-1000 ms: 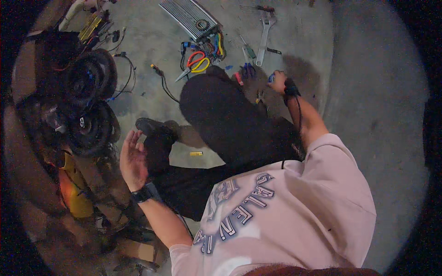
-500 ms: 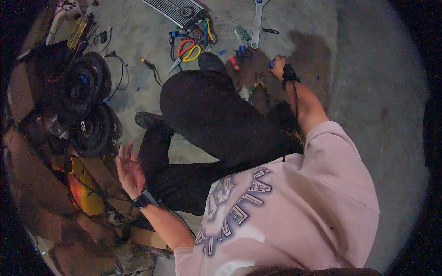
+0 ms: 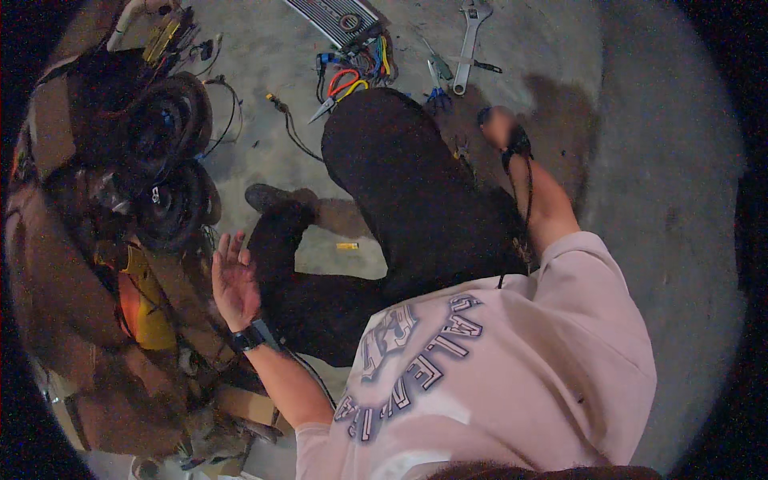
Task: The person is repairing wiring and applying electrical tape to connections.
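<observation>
My left hand (image 3: 235,280) is raised beside my left knee, palm up, with its fingers spread and nothing in it. My right hand (image 3: 498,130), blurred, reaches low over the floor beyond my right thigh. Its fingers close round a small dark blue thing (image 3: 483,117) whose kind is hidden. Close to that hand lie pliers (image 3: 462,150), partly behind my leg. Farther off are an adjustable wrench (image 3: 470,50), a screwdriver (image 3: 438,64) and a blue-handled tool (image 3: 437,98). Scissors with red and yellow handles (image 3: 342,83) lie past my right knee.
A finned metal box (image 3: 340,22) with coloured wires (image 3: 381,62) lies at the far side. A cable with a yellow connector (image 3: 276,102) is left of my knee. Black tyres (image 3: 164,120), cardboard (image 3: 52,128) and an orange-yellow part (image 3: 148,312) crowd the left. A small yellow piece (image 3: 346,246) lies between my legs.
My legs have shifted and the view has moved a little. The small yellow piece now shows, while the red thing by my foot is hidden. My right hand keeps the dark blue thing.
</observation>
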`<act>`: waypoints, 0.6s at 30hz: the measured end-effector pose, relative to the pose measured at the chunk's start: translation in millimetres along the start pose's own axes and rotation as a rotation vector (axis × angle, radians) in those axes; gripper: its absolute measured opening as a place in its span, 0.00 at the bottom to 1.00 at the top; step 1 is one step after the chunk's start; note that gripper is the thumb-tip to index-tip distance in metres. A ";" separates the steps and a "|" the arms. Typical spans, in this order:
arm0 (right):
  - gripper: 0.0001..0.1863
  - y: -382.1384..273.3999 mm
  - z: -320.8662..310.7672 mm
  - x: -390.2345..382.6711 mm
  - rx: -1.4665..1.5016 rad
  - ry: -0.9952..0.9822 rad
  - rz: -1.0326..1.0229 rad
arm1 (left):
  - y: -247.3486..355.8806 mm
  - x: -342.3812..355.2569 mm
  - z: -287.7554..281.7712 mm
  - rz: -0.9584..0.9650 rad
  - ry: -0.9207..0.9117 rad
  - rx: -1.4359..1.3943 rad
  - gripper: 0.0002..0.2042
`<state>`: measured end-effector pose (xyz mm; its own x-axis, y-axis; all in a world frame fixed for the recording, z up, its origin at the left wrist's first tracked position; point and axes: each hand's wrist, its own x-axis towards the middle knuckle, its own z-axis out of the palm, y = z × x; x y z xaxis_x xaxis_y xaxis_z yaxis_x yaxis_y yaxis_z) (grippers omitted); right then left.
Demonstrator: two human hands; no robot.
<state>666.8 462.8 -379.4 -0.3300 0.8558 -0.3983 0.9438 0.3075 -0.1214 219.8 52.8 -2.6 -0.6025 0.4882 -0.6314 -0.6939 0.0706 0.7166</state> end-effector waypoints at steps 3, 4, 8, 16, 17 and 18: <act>0.34 -29.4 -4.0 -21.5 0.030 -0.238 0.004 | 6.6 -8.1 -9.3 0.000 -0.044 -0.003 0.24; 0.33 -25.6 14.6 -33.7 0.094 -0.109 -0.031 | 7.5 -7.1 -8.0 -0.007 -0.015 0.002 0.24; 0.31 -46.4 42.7 -60.0 0.248 -0.222 -0.045 | 13.3 -10.7 -26.5 -0.003 -0.007 -0.001 0.24; 0.26 -102.7 -8.2 -127.8 0.231 -0.295 -0.099 | 25.9 -42.4 -35.8 0.070 0.113 0.010 0.24; 0.25 -115.7 -33.6 -132.0 0.393 -0.350 -0.012 | 27.8 -47.8 -39.8 0.078 0.110 -0.007 0.24; 0.25 -111.8 -41.7 -127.1 0.391 -0.340 -0.005 | 29.7 -46.1 -40.3 0.075 0.098 -0.010 0.24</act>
<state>602.4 336.9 -277.3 -0.3709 0.6514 -0.6619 0.9001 0.0766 -0.4289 211.1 -2.7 35.8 -0.6882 0.4046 -0.6022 -0.6489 0.0280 0.7604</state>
